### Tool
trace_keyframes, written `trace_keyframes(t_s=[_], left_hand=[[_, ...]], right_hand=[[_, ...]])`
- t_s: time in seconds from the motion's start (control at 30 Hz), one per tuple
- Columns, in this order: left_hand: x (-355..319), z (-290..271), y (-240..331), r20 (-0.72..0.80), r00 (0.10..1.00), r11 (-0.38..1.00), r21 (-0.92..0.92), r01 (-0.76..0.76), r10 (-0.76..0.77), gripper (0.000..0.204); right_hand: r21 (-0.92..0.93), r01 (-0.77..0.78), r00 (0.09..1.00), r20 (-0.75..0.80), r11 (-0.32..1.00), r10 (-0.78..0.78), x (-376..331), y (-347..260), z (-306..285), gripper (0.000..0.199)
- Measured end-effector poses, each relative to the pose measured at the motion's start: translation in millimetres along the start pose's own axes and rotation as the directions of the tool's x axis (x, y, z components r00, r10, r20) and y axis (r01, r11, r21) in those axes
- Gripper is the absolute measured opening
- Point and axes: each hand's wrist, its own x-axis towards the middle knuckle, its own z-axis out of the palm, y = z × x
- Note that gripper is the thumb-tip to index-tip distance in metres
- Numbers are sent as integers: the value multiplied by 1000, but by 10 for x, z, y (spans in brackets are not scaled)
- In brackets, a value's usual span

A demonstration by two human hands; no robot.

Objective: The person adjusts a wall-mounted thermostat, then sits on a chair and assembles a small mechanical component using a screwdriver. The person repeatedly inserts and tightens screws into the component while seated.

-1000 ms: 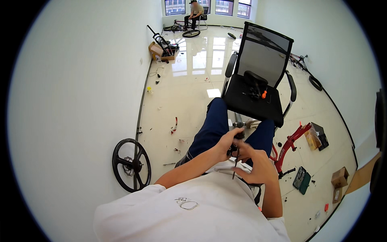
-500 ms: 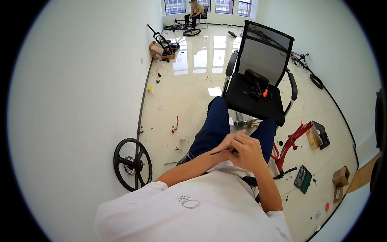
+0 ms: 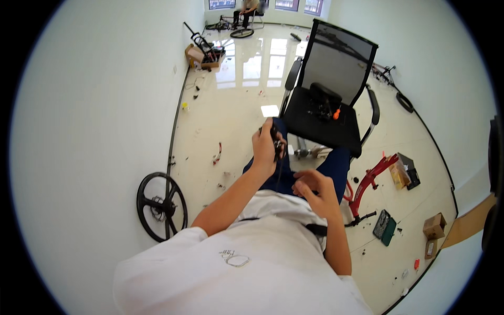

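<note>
Raised above my left thigh, my left hand [image 3: 266, 149] is closed around a small black bike part [image 3: 277, 146], whose exact kind its fingers partly hide. A thin dark strip [image 3: 280, 170], like a cable or rod, hangs below that part. Lower and to the right, my right hand [image 3: 316, 190] is held over my lap with its fingers loosely bent and apart, nothing visible in them. In front of my knees stands a black mesh office chair [image 3: 300, 113]. On its seat lie a black bike saddle [image 3: 325, 93], some small black parts and an orange-handled tool [image 3: 336, 114].
A black spoked wheel [image 3: 140, 202] leans on the left wall. To my right lie a red bike frame [image 3: 367, 184], a green tool case [image 3: 388, 231] and cardboard boxes [image 3: 434, 226]. Small parts are scattered on the floor. A person [image 3: 247, 13] sits far off by the windows.
My hands, together over my lap before, have separated. The left has moved up and forward with the black part; the right has stayed low and its fingers have loosened. The view has shifted slightly.
</note>
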Motion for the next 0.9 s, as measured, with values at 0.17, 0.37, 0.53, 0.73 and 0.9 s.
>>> trace_keyframes(t_s=[0.17, 0.37, 0.53, 0.73, 0.9], left_hand=[[-94, -97, -52, -53, 993, 993, 70, -98, 102, 42], [-27, -71, -137, -59, 983, 983, 56, -172, 176, 46], [49, -34, -78, -19, 1000, 995, 100, 0, 2, 48], [60, -2, -15, -30, 999, 994, 99, 44, -42, 45], [69, -202, -136, 136, 905, 896, 259, 360, -403, 43]], right_hand=[[153, -131, 983, 149, 979, 109, -38, -55, 227, 22], [378, -226, 970, 171, 898, 173, -8, 83, 379, 17], [373, -194, 974, 181, 908, 134, 61, 68, 179, 19], [431, -169, 978, 188, 886, 96, 75, 127, 208, 17], [357, -94, 981, -128, 929, 148, 231, 710, -114, 22]])
